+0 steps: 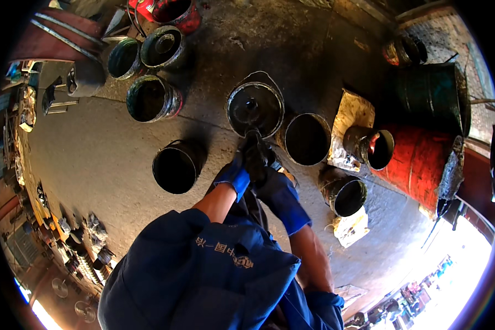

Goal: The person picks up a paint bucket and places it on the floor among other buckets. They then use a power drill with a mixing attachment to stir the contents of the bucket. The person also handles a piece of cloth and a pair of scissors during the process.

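Just beyond my hands stands a round bucket (237, 113) with its wire handle raised at the far side; dark liquid (264, 115) fills it, with a small shiny round spot near the middle. My left hand (237, 175), in a blue glove blackened at the fingers, is closed at the near rim. Beside it, lower and to the right, my right hand (278, 192) is closed too, its glove dark with a blue cuff. Both grip a dark tool (254, 144) reaching over the rim; a yellowish part shows by the right hand. Its exact kind is hidden by the gloves.
A dark bucket (305, 138) stands close right of the liquid-filled one, another (176, 168) to the left. Several stained buckets (154, 99) group at far left. On the right are smaller pails (349, 198), a red drum (415, 165) and a green drum (432, 96).
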`<act>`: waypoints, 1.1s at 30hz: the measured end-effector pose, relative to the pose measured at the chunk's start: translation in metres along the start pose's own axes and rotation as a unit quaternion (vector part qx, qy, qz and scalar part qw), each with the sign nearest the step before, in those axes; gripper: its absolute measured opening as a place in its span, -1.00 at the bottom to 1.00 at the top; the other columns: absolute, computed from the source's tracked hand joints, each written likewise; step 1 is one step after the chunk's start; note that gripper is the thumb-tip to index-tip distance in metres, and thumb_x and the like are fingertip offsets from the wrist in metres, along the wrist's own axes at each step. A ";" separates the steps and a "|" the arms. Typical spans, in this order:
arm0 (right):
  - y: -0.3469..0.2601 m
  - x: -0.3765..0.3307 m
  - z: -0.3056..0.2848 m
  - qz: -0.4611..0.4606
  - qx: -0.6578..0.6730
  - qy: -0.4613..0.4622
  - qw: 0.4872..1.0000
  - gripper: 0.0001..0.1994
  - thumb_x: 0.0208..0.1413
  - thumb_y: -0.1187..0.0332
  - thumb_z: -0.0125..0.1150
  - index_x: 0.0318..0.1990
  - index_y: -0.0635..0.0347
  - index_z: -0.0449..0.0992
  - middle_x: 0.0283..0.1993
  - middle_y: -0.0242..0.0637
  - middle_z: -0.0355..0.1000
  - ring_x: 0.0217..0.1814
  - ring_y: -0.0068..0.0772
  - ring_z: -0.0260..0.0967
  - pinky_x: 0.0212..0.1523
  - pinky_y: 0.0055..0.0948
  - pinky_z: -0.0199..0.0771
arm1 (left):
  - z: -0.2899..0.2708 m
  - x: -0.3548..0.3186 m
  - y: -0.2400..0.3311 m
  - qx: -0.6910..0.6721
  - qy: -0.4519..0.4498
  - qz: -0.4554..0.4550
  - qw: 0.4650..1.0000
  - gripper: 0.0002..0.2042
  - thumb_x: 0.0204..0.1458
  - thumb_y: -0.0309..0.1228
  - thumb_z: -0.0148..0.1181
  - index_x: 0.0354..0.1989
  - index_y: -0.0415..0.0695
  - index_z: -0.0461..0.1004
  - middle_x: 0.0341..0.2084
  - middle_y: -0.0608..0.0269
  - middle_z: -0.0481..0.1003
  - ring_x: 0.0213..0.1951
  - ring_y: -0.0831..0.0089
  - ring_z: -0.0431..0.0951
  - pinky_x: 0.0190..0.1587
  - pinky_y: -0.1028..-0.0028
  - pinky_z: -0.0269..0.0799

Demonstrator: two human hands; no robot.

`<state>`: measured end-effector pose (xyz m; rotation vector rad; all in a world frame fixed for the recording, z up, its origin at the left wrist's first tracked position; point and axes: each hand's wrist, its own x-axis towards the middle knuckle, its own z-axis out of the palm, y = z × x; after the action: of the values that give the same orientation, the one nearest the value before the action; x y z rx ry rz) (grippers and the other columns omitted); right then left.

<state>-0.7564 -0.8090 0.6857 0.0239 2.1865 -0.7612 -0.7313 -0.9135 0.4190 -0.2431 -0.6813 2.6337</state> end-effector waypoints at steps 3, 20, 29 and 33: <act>-0.009 -0.006 -0.003 0.005 -0.003 0.009 1.000 -0.60 -0.08 0.04 0.28 -0.15 0.09 0.55 -0.20 0.03 0.54 -0.10 0.04 0.50 -0.14 -0.13 0.49 | 0.010 -0.006 0.004 0.058 0.037 0.020 0.997 -0.72 0.25 -0.14 -0.15 -0.24 0.06 0.49 -0.45 0.33 0.52 -0.37 0.37 0.50 -0.17 0.26 0.42; -0.003 -0.001 0.001 0.032 -0.011 -0.016 0.999 -0.60 -0.05 0.07 0.28 -0.09 0.07 0.51 -0.17 0.05 0.53 -0.09 0.07 0.49 -0.13 -0.10 0.48 | 0.088 0.017 -0.027 0.055 0.260 0.069 0.961 -0.67 0.24 -0.10 0.00 -0.58 0.11 0.32 -0.75 0.48 0.20 -0.77 0.61 0.16 -0.73 0.56 0.13; 0.005 0.002 0.007 -0.009 -0.015 0.007 1.000 -0.64 -0.02 0.10 0.24 -0.10 0.05 0.52 -0.18 0.05 0.53 -0.10 0.06 0.50 -0.15 -0.11 0.49 | 0.088 0.023 -0.032 0.101 0.282 0.094 0.949 -0.75 0.19 -0.05 0.09 -0.34 0.08 0.55 -0.61 0.44 0.44 -0.63 0.59 0.39 -0.59 0.55 0.34; 0.010 0.002 0.005 0.010 -0.020 0.011 1.000 -0.64 -0.02 0.10 0.23 -0.10 0.05 0.52 -0.18 0.04 0.53 -0.10 0.06 0.50 -0.15 -0.11 0.49 | 0.112 0.037 -0.046 0.100 0.414 0.142 0.894 -0.71 0.21 -0.04 0.05 -0.42 0.08 0.50 -0.68 0.41 0.37 -0.71 0.54 0.31 -0.66 0.45 0.28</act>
<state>-0.7516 -0.8045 0.6766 0.0334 2.2179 -0.7102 -0.7785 -0.9089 0.5366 -1.3813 -0.0780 2.4638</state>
